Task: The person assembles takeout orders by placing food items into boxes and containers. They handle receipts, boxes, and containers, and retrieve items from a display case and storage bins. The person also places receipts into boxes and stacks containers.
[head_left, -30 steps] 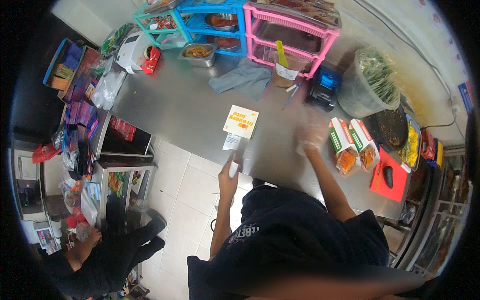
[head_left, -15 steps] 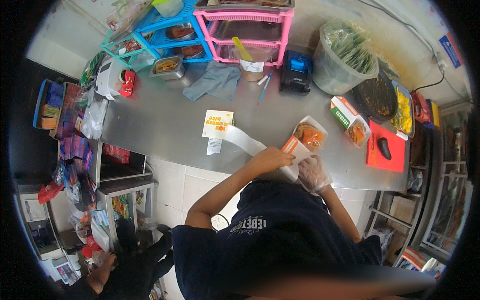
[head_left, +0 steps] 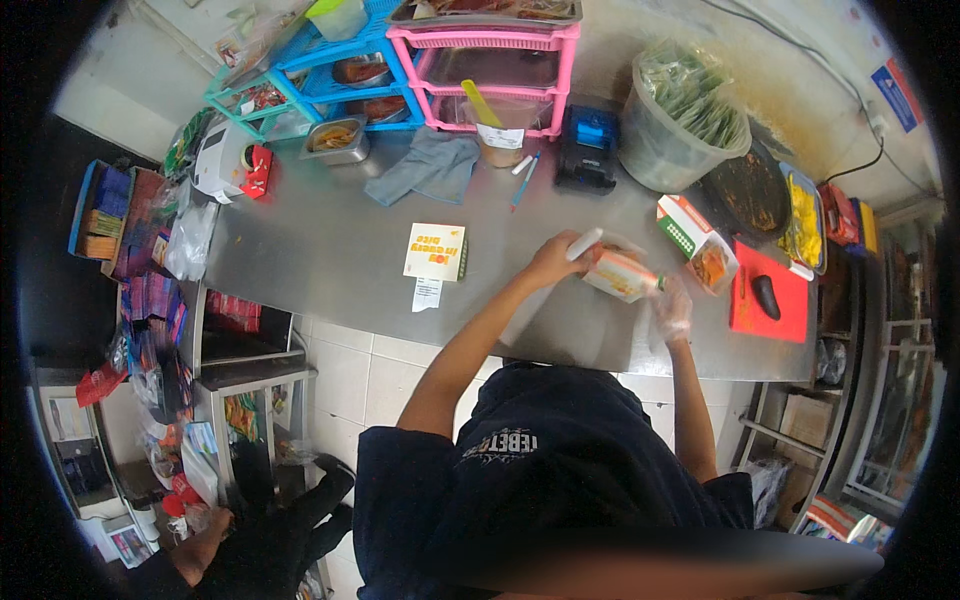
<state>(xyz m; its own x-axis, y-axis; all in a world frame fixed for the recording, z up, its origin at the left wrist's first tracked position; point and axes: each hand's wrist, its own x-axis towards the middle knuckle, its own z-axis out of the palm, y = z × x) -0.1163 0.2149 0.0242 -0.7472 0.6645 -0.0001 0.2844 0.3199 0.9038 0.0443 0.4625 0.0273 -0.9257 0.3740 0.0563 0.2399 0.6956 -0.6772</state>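
Observation:
My bare left hand (head_left: 557, 262) pinches the left end of a white and orange paper food carton (head_left: 618, 274), by a pale flap. Clear thin plastic covers my right hand (head_left: 673, 312), whose fingers close on the carton's right edge and are slightly blurred. The carton hangs tilted just above the steel table, hiding most of the tray of food behind it. To the right, a second carton (head_left: 683, 222) stands open with orange and brown food (head_left: 710, 266) in it. A square yellow-and-white printed box (head_left: 435, 250) lies further left with a paper slip (head_left: 426, 294) at its edge.
A red cutting board (head_left: 748, 315) with a dark oblong item (head_left: 766, 297) lies at the right. Along the back are a bucket of bagged greens (head_left: 690, 150), a black printer (head_left: 587, 150), a grey-blue cloth (head_left: 428, 170) and pink shelves (head_left: 485, 38). Another person's arm (head_left: 203, 550) shows lower left.
Both hands have moved forward, away from my body, with the carton, which now covers most of the food tray. The long white strip has left the yellow box. My right hand has shifted right.

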